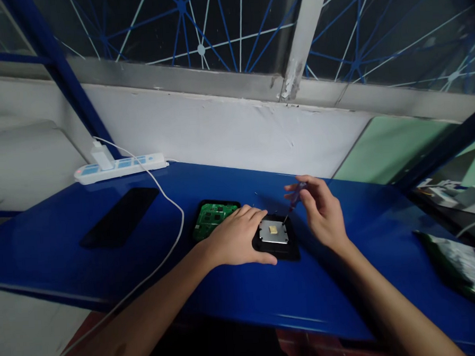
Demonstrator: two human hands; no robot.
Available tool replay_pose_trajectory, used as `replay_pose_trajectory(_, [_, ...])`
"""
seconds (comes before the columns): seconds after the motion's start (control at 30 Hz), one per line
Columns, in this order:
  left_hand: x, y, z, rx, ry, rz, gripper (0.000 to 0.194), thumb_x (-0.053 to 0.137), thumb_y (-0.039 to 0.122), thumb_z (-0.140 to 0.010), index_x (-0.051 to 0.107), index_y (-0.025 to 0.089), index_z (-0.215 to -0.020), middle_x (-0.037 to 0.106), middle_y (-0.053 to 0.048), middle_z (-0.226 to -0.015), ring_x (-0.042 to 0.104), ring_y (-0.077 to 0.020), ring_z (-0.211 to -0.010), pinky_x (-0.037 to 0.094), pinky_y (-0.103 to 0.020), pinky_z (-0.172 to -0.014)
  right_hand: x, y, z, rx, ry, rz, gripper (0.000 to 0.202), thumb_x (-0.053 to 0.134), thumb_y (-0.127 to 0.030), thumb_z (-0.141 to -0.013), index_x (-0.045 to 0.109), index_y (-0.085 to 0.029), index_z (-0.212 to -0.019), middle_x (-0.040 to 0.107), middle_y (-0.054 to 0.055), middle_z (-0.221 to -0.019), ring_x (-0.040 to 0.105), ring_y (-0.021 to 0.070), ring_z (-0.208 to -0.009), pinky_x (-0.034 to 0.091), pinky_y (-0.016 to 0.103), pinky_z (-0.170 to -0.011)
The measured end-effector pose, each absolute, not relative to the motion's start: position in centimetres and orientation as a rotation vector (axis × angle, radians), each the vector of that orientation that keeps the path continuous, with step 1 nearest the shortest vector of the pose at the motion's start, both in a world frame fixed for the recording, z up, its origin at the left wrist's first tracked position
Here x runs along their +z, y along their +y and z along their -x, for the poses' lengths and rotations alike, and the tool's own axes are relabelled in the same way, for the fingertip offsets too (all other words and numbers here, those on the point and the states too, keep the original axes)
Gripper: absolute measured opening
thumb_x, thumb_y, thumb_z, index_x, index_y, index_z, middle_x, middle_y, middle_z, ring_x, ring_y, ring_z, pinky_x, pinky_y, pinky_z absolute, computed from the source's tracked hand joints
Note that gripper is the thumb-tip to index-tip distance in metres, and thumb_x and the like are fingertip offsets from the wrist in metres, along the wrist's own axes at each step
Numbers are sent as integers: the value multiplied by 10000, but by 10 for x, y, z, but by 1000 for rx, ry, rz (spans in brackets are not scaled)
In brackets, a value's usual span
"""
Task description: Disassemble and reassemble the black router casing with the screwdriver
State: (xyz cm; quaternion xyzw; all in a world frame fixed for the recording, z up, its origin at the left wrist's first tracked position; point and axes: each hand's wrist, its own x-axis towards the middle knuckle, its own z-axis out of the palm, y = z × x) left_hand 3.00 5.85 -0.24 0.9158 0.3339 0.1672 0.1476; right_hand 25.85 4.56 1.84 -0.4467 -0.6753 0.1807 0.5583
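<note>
My right hand (322, 210) pinches a small screwdriver with a purplish handle (297, 194). Its thin shaft slants down to the upper right corner of a silver metal plate (267, 236), which has a pale yellow square pad (273, 230) at its middle. This plate sits in a black plastic housing (291, 249) on the blue table. Across the housing's left side, my left hand (238, 236) grips it, fingers at the far edge and thumb at the near edge. Partly behind that hand lies a green circuit board (210, 220) in a black shell.
A black phone-like slab (120, 217) lies at the left on the table (235, 289). Behind it is a white power strip (137, 164) with a plugged-in charger (102, 156). A white cable (182, 218) runs toward me. Tiny bits lie beyond the housing; a shiny packet (461, 267) lies right.
</note>
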Motion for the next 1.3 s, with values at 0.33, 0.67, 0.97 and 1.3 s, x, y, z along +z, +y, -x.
replay_pose_trajectory(0.33, [-5, 61, -29, 486, 941, -2614, 1046, 651, 819, -687, 433, 183, -1488, 547, -142, -1413, 472, -374, -1305, 389, -498, -1098, 15, 50, -259, 254, -1526, 1113, 320, 545, -313, -966, 560, -281, -1284, 671, 43, -993, 692, 182, -799, 601, 396, -761])
replay_pose_trajectory(0.67, [-2, 60, -31, 397, 982, -2653, 1047, 631, 812, -722, 408, 140, -1494, 512, -162, -1456, 441, -361, -1333, 358, -469, -1122, 20, 47, -258, 150, -1593, 1150, 256, 601, -386, -946, 627, -285, -1179, 594, 59, -1061, 631, 195, -853, 606, 372, -711])
replay_pose_trajectory(0.97, [2, 57, -31, 370, 971, -2652, 1044, 617, 819, -731, 390, 156, -1504, 494, -149, -1480, 424, -354, -1355, 348, -467, -1135, 18, 48, -258, 69, -1567, 1144, 288, 587, -327, -960, 615, -276, -1242, 618, 35, -916, 660, 207, -822, 585, 447, -841])
replay_pose_trajectory(1.3, [5, 57, -31, 347, 959, -2699, 1022, 645, 782, -754, 396, 115, -1487, 492, -161, -1477, 437, -344, -1341, 346, -460, -1142, 19, 46, -254, 256, -1533, 1107, 250, 511, -359, -994, 579, -256, -1211, 695, 61, -1122, 706, 179, -821, 587, 376, -760])
